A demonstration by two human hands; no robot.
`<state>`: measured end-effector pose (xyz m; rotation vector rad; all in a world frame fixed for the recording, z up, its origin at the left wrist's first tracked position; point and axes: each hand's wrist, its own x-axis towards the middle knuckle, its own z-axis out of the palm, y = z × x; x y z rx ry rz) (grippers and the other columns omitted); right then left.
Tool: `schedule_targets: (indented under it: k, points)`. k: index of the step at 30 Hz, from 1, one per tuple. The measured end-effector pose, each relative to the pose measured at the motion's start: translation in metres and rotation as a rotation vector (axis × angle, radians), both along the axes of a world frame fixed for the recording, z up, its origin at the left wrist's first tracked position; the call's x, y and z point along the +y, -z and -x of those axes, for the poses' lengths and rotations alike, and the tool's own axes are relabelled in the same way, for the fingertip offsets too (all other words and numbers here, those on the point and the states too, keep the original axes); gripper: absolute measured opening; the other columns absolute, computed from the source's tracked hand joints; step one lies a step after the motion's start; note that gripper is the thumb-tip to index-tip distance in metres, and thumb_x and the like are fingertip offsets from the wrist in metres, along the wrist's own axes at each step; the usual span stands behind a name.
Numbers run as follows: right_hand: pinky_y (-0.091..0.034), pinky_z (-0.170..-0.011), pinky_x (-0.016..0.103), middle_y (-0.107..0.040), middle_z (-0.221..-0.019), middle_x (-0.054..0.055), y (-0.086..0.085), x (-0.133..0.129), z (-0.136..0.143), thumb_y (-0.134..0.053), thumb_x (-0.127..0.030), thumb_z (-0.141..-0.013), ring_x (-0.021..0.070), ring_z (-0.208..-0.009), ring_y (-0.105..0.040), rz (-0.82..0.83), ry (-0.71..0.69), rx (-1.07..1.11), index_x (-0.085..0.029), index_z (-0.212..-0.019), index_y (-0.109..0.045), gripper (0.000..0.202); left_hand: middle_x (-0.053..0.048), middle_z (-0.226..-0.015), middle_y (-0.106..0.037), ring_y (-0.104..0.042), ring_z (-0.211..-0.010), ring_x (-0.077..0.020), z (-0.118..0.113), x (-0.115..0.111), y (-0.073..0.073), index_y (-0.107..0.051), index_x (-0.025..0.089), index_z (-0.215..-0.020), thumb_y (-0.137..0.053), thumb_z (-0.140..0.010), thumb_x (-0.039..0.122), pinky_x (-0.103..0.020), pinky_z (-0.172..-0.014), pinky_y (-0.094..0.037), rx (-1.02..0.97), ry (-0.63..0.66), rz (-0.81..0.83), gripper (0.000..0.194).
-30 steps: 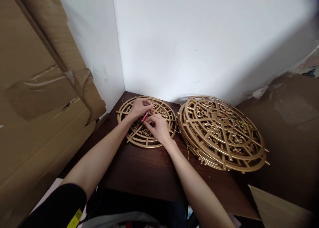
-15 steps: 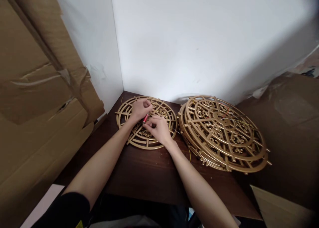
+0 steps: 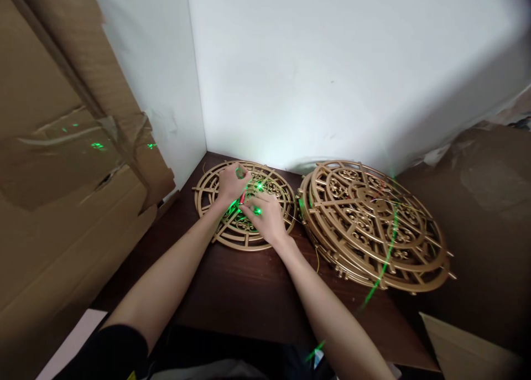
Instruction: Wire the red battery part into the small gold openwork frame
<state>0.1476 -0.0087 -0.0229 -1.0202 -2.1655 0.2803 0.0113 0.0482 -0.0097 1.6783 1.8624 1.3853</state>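
Both hands work over a round gold lattice disc [image 3: 255, 243] with scrollwork, lying flat on the dark brown table. A small red cylinder [image 3: 243, 195] with a metal end sits between them; its exact kind is unclear. My left hand [image 3: 233, 182] is closed at the cylinder's upper end, fingers curled. At its lower end, my right hand [image 3: 267, 217] pinches with thumb and fingers. Bright green light [image 3: 259, 186] shines between the hands and on the scrollwork. A thin wire [image 3: 292, 217] runs right from the disc.
A stack of similar gold discs [image 3: 373, 225] stands tilted at the right, with thin wires on top. White walls [image 3: 315, 76] rise behind. Cardboard [image 3: 62, 164] borders the left, and a brown box [image 3: 489, 197] the right. Green spots fall on the cardboard, and a green streak crosses the stack.
Green light has come on between the hands, with spots on the left cardboard and a streak at the right. Both hands stay almost in place around the red cylinder.
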Motion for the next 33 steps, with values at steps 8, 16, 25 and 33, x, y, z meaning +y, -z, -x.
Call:
schedule_targets:
  k: [8,16,25,33]
  points:
    - [-0.033,-0.075,0.03,-0.063,-0.073,0.001,-0.0037,-0.0041,0.0029,-0.06,-0.04,-0.09,0.0165,-0.077,-0.057,0.019,0.07,-0.072,-0.019,-0.072,-0.067,0.028,-0.003,-0.07,-0.067,-0.058,-0.064,-0.0156,0.0004,0.0004,0.0037,-0.06,0.016,-0.071,-0.055,-0.073,0.02,-0.027,-0.069,-0.044,0.034,-0.001,0.006,0.007]
    - [-0.037,-0.071,0.028,-0.063,-0.072,0.001,-0.003,-0.0047,0.0046,-0.062,-0.037,-0.088,0.0162,-0.075,-0.057,0.029,0.054,-0.041,-0.019,-0.072,-0.066,0.024,-0.002,-0.069,-0.066,-0.059,-0.064,-0.0159,0.0019,-0.0003,0.0042,-0.058,0.017,-0.069,-0.057,-0.072,0.023,-0.028,-0.07,-0.044,0.03,0.006,0.022,0.006]
    - [-0.038,-0.068,0.027,-0.062,-0.071,0.0,-0.0061,-0.0035,0.0057,-0.064,-0.036,-0.087,0.0144,-0.071,-0.056,0.065,0.063,-0.033,-0.018,-0.07,-0.065,0.024,-0.002,-0.07,-0.066,-0.058,-0.065,-0.0164,0.004,0.0003,0.0035,-0.055,0.018,-0.069,-0.055,-0.072,0.025,-0.028,-0.069,-0.044,0.016,0.01,0.028,0.007]
    - [-0.039,-0.069,0.027,-0.062,-0.07,0.0,-0.0079,-0.0039,0.0055,-0.063,-0.038,-0.087,0.0144,-0.071,-0.058,0.072,0.064,-0.041,-0.018,-0.069,-0.062,0.027,-0.003,-0.071,-0.065,-0.059,-0.067,-0.0173,0.0046,0.0003,0.004,-0.053,0.019,-0.07,-0.054,-0.072,0.026,-0.029,-0.07,-0.044,0.02,0.008,0.032,0.007]
